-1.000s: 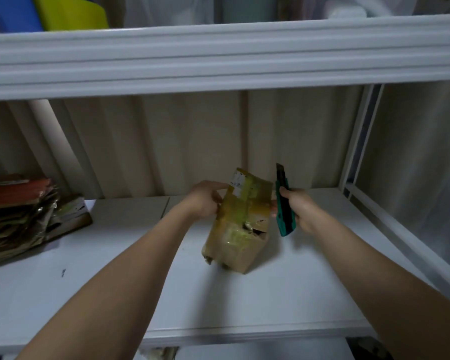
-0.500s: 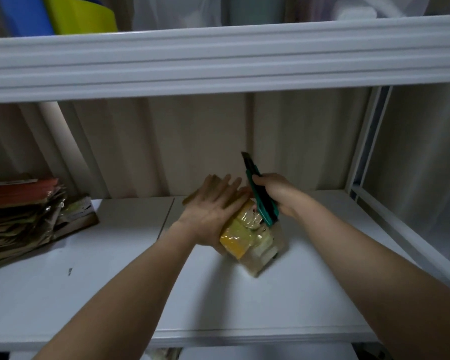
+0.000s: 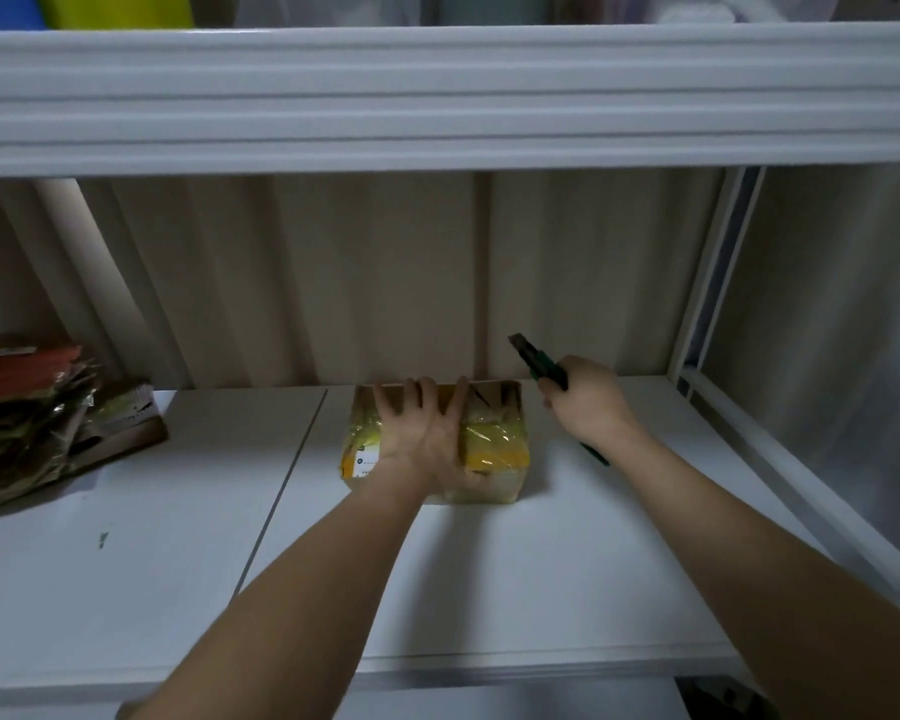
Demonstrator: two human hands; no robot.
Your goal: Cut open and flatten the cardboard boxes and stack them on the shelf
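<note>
The cardboard box (image 3: 492,444) lies on the white shelf (image 3: 178,553), just past the centre of the view toward 12 o'clock, close to the back wall. It is wrapped in yellow and clear tape and appears partly collapsed but not yet fully flat.

Step in hand: pressing the box flat.
1. Keep the palm centred on the top panel so the load spreads evenly and the box does not skid toward the wall.
2. Press straight down; a sideways push would likely slide the taped surface across the smooth shelf.
3. Keep the utility knife (image 3: 539,362) clear of the pressing hand until any remaining taped seam needs cutting.
4. Once flat, the box probably belongs on the pile of flattened cardboard (image 3: 37,428) at 9 o'clock.

Hand pose:
- Left hand (image 3: 427,433): grip spread, fingers extended toward 12 o'clock and laid flat over the top of the box, forearm running in from 7 o'clock.
- Right hand (image 3: 585,402): grip curled round the green knife handle, held just beside the box at its 2 o'clock corner and not touching it. The tip points up toward 11 o'clock. Whether the blade is extended cannot be told.
</note>
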